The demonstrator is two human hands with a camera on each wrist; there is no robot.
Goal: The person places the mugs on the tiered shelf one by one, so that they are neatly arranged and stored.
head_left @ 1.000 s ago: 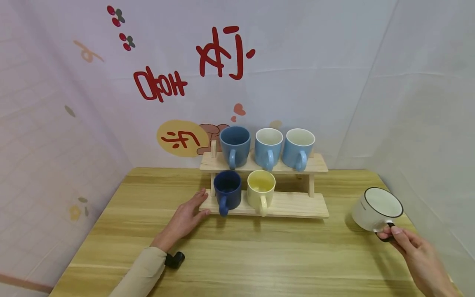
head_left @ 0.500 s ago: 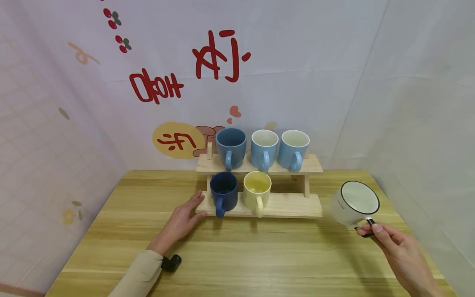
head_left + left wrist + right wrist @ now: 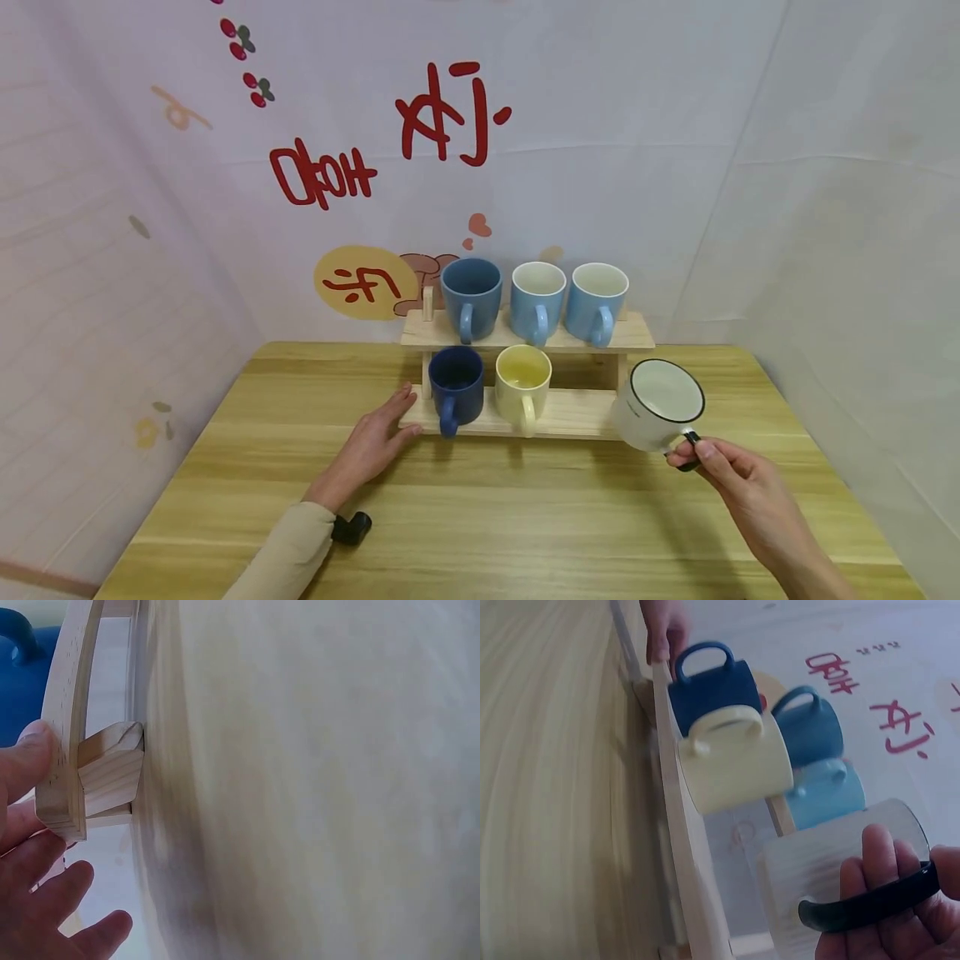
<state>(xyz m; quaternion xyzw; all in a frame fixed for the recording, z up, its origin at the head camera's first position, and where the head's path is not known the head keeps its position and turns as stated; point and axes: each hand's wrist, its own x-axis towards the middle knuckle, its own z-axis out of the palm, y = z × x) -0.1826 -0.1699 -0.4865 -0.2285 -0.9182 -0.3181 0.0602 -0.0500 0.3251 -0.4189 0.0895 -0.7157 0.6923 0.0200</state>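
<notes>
My right hand (image 3: 750,492) pinches the black handle of a white enamel mug (image 3: 656,408) with a dark rim. The mug is tilted, held above the right end of the lower tier of a two-tier wooden rack (image 3: 585,408). My left hand (image 3: 375,437) holds the rack's lower left corner; in the left wrist view the thumb (image 3: 30,761) lies on the board and the other fingers spread at its end. On the lower tier stand a dark blue mug (image 3: 457,387) and a pale yellow mug (image 3: 522,387), handles facing me.
The upper tier carries a slate-blue mug (image 3: 472,300) and two light blue mugs, the left one (image 3: 536,304) beside the right one (image 3: 597,304). The rack stands near the back of a wooden table (image 3: 495,517). White printed cloth (image 3: 637,125) rises behind and at both sides.
My right hand has carried the white enamel mug leftward from the table's right side to the rack's right end. My left hand has stayed at the rack's corner.
</notes>
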